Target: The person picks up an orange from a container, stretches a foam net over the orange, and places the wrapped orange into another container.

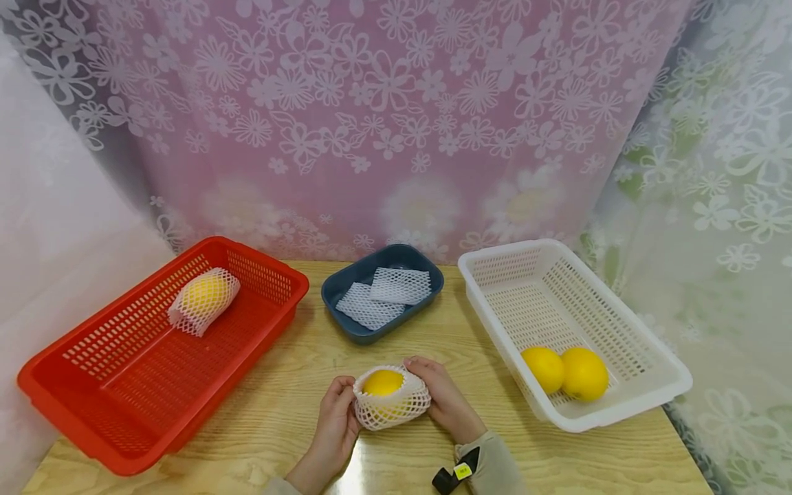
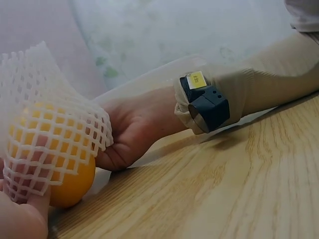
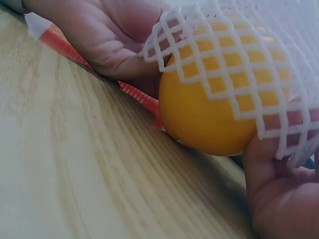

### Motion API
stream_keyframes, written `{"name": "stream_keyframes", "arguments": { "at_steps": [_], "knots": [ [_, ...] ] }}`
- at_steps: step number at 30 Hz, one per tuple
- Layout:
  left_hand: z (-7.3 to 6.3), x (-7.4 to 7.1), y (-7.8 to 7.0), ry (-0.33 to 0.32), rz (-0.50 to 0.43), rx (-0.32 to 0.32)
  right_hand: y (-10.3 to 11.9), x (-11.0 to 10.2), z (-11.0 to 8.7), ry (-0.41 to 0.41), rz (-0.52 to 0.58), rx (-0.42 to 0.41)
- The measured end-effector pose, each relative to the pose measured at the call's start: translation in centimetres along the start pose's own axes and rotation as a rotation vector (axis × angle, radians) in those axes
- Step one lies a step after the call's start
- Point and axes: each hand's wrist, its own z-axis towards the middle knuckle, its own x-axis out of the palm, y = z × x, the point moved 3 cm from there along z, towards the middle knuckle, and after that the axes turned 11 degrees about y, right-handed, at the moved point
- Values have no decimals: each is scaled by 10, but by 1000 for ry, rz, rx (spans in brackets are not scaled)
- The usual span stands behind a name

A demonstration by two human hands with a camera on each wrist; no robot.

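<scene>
Between both hands, low in the middle of the head view, an orange (image 1: 383, 382) sits inside a white foam net sleeve (image 1: 396, 414). My left hand (image 1: 337, 423) pinches the net's left edge, and my right hand (image 1: 447, 399) grips its right side. In the left wrist view the lower part of the orange (image 2: 75, 186) sticks out of the net, close above the table. The right wrist view has the net (image 3: 227, 74) draped over the orange (image 3: 199, 122), with the right thumb (image 3: 261, 162) at its edge. Some fingers are hidden behind the mesh.
A red basket (image 1: 238, 357) at left holds one netted orange (image 1: 207, 294). The blue-grey tray (image 1: 365, 337) behind the hands contains flat foam nets (image 1: 401, 286). At right, two bare oranges (image 1: 584, 373) lie in a white basket (image 1: 650, 385). Floral curtains (image 1: 383, 137) hang behind the wooden table (image 1: 297, 385).
</scene>
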Motion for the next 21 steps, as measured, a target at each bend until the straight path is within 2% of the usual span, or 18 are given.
{"name": "stream_keyframes", "arguments": {
  "at_steps": [7,13,18,21],
  "knots": [
    [0,3,-1,-38,124,2,0,1,-1,47,23,-9],
    [0,4,-1,-46,158,7,-2,0,-1,36,51,-11],
    [0,5,0,-60,229,21,-6,0,0,-29,-60,-13],
    [1,4,-2,-77,330,88,-6,2,1,-81,-169,-44]
  ]
}}
